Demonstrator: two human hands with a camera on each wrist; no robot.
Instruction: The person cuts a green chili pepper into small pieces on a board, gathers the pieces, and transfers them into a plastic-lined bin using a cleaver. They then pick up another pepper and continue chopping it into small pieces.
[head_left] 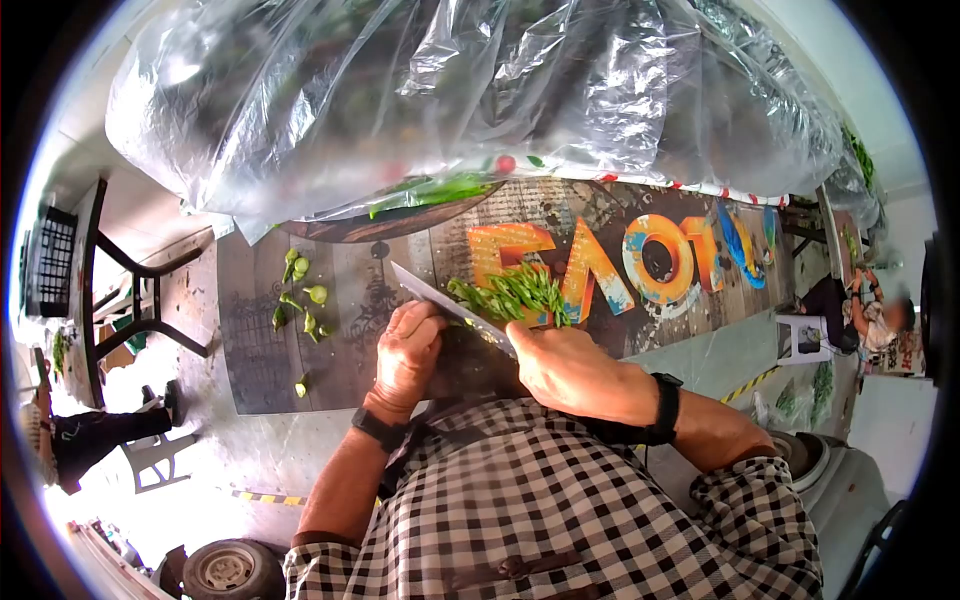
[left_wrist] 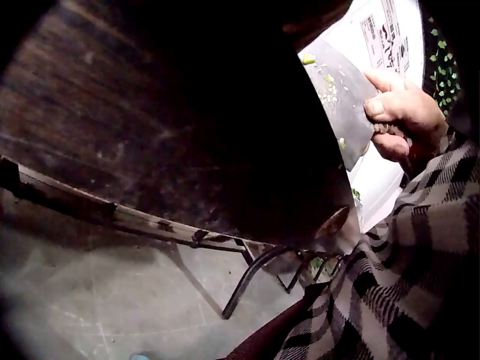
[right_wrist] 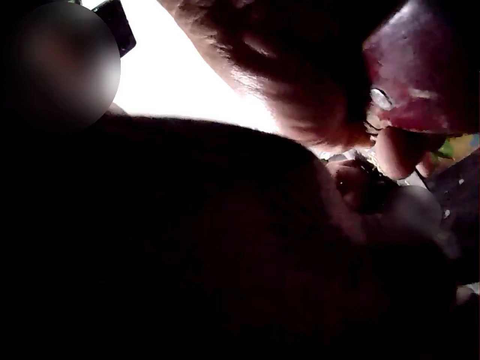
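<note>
My right hand [head_left: 575,370] grips the handle end of a broad knife [head_left: 440,300], its blade slanting up to the left over the table. In the left wrist view the right hand [left_wrist: 409,112] pinches the knife [left_wrist: 337,90], whose blade carries green and pale bits. Beside the blade, my left hand [head_left: 408,350] has its fingers bent; whether they hold anything is hidden. Just beyond the knife lies a pile of long green pieces [head_left: 520,295]. Several loose green pieces [head_left: 317,294] are scattered at the table's left. The right wrist view is mostly dark.
Clear plastic sheeting [head_left: 400,110] covers a bulky heap along the table's far side. Large orange letters mark the tabletop [head_left: 350,370]. A seated person [head_left: 875,320] is at the far right, another person's legs [head_left: 110,435] at the left. A wheel [head_left: 225,570] lies at lower left.
</note>
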